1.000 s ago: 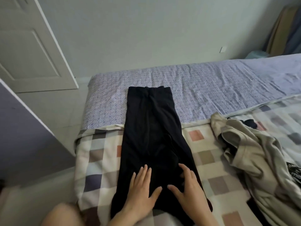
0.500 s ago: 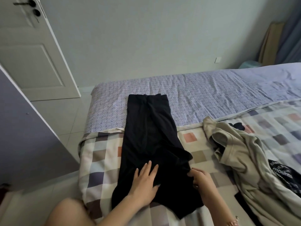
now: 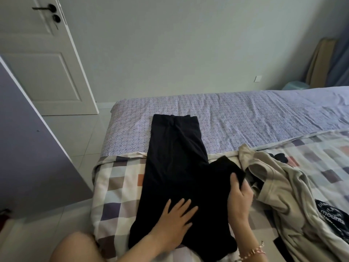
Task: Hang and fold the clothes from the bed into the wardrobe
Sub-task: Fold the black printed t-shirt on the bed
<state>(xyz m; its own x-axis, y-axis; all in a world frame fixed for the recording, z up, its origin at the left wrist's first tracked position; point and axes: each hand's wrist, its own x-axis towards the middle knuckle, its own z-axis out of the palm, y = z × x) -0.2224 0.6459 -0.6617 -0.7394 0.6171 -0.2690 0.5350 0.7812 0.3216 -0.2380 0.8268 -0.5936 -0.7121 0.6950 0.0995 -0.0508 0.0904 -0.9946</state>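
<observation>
Garment: black garment (image 3: 175,157) lies lengthwise on the bed, its far end on the patterned sheet (image 3: 245,120) and its near end on the checked quilt (image 3: 120,178).
Left hand (image 3: 174,218): flat on the garment's near part, fingers straight and spread.
Right hand (image 3: 238,197): thumb and curled fingers pinch a flap at its right edge.
Beside: crumpled beige garment (image 3: 283,186), just right of that hand.

Black trousers (image 3: 175,167) lie across a lilac sheet (image 3: 245,118) printed with white concentric arcs and a cream quilt (image 3: 120,182) checked in grey, purple and orange; beside them, a beige garment (image 3: 283,195).
</observation>
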